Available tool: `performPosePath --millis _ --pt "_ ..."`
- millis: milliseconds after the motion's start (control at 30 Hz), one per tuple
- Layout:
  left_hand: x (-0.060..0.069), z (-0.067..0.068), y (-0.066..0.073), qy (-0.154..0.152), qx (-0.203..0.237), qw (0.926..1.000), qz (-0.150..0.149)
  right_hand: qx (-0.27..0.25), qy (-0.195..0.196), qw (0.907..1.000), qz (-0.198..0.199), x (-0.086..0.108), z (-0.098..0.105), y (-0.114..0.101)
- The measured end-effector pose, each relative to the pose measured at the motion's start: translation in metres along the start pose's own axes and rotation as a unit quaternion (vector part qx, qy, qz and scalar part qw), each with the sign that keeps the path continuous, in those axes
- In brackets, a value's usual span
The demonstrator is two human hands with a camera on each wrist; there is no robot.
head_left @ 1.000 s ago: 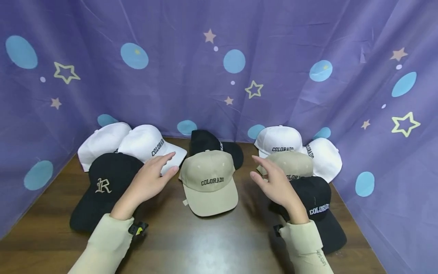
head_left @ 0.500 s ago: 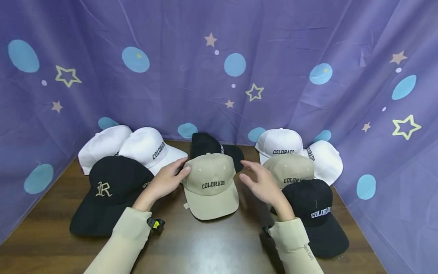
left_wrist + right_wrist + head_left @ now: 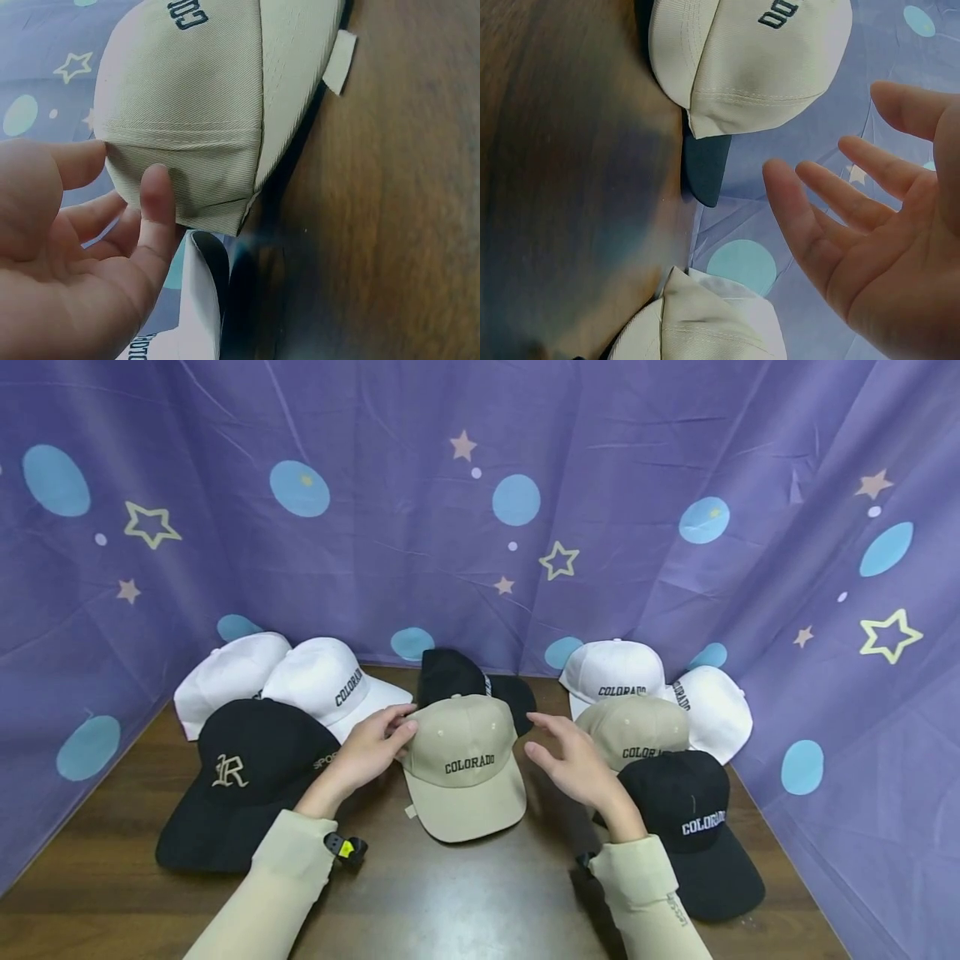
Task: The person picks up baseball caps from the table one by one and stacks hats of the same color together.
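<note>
A beige baseball cap [image 3: 467,760] with COLORADO lettering sits at the middle of the table, brim toward me. My left hand [image 3: 372,745] is at its left side; in the left wrist view the thumb [image 3: 157,191] lies over the cap's side panel and the fingers curl at its edge, pinching it. To the right of the same cap, my right hand [image 3: 573,762] hovers apart from it with fingers spread and nothing held. Behind the beige cap is a black cap [image 3: 450,675], partly hidden.
On the left, two white caps [image 3: 318,681] stand behind a black cap [image 3: 255,760] with an R emblem. At the right are two white caps [image 3: 611,668], another beige cap [image 3: 637,724] and a black COLORADO cap [image 3: 678,793]. A purple curtain [image 3: 420,568] backs the wooden table [image 3: 450,902].
Both hands have come inward toward the middle beige cap. The left hand has reached its left side and taken hold; the right hand has stayed apart from it. The cap remains in place.
</note>
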State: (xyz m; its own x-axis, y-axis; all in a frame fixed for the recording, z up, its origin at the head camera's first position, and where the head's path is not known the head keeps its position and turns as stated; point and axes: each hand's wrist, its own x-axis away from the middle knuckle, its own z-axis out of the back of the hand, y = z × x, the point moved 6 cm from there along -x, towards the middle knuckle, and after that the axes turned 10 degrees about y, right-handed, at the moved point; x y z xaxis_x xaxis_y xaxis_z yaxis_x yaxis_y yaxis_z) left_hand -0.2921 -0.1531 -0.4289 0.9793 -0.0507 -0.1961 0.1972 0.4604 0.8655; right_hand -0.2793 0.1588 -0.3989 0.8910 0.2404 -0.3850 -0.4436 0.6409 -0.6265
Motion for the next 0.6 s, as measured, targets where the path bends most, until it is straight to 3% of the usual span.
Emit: performPosePath --millis 267,500,600 --pt "0.0004 -0.0008 0.0034 0.004 0.003 1.0 -0.002 0.001 -0.009 1.0 -0.004 0.0009 -0.0022 -0.0002" --pt "0.0017 -0.0028 0.007 -0.009 0.036 0.9993 0.001 0.001 -0.005 1.0 0.002 0.0012 -0.0024 -0.0011" --pt "0.0023 -0.0041 0.0076 -0.021 0.044 0.9987 -0.012 -0.001 -0.001 1.0 0.008 0.0009 -0.0026 -0.0019"
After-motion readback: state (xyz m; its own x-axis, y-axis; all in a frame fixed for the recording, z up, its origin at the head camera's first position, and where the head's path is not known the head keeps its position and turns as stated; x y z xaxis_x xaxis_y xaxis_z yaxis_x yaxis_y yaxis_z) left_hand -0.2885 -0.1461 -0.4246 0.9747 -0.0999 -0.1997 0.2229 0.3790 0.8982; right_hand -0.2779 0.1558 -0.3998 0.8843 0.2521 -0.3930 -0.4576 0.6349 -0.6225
